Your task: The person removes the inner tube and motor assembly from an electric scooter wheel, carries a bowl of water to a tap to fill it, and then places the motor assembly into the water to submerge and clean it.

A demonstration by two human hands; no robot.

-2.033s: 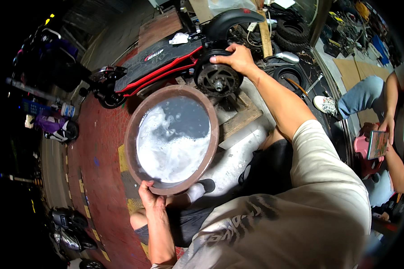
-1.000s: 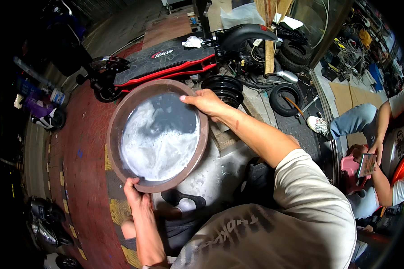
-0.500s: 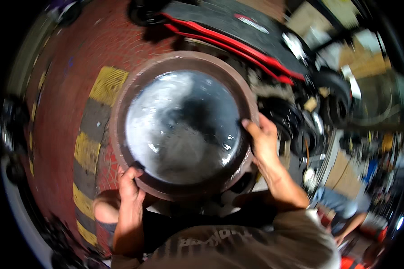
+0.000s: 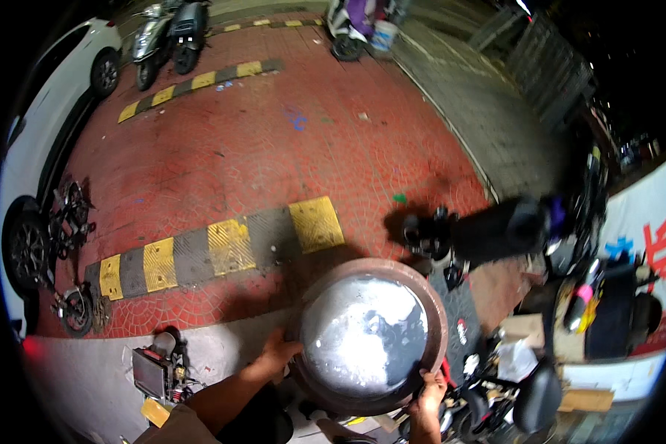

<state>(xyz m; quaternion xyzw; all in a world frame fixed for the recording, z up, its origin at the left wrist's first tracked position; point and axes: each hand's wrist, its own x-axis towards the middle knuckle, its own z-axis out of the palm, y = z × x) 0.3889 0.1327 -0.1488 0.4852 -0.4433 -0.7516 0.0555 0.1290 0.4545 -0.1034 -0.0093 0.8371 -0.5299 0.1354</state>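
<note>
I hold a wide round basin (image 4: 370,268) with a brown rim in both hands, low in front of me. Shiny water (image 4: 362,337) fills it and reflects light. My left hand (image 4: 277,357) grips the rim on its left side. My right hand (image 4: 429,391) grips the rim at the lower right. The basin is held roughly level above the edge of the red paving.
Red brick paving (image 4: 274,148) stretches ahead, crossed by a yellow-and-black speed bump (image 4: 222,248). A white car (image 4: 44,111) and loose wheel parts (image 4: 66,222) are at the left. Parked scooters (image 4: 163,29) stand at the top, and a black scooter (image 4: 496,229) at the right.
My right hand left the wheel hub and took the basin's rim. I have turned away from the red-and-black scooter toward the paving, carrying the basin in both hands.
</note>
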